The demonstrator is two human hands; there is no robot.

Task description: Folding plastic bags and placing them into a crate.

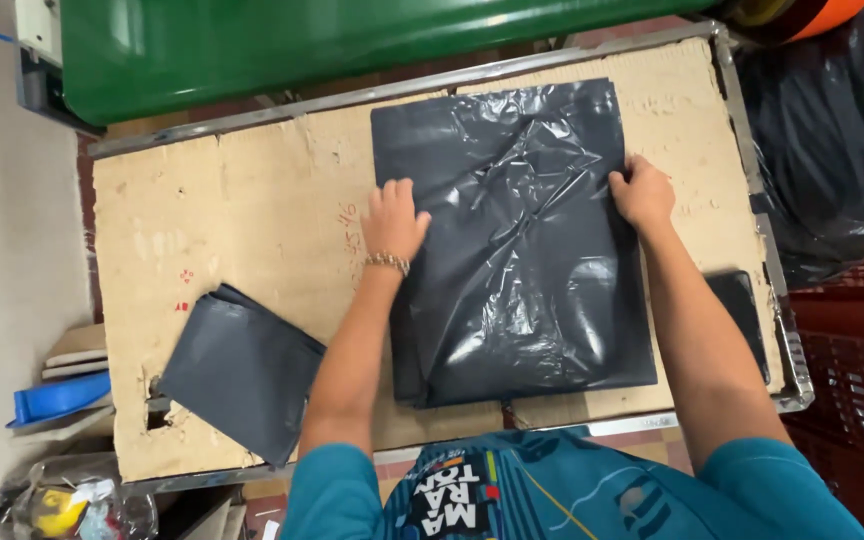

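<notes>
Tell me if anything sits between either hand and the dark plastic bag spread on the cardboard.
Nothing visible does. The left hand lies flat on the dark plastic bag near its left edge, and the right hand presses on its right edge. The folded bag lies apart, to the left.

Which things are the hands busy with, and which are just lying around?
Busy with:
left hand and right hand, both pressed flat on the big black plastic bag
cardboard sheet under it

Lying around:
folded black bags
blue tool
green machine
red crate
</notes>
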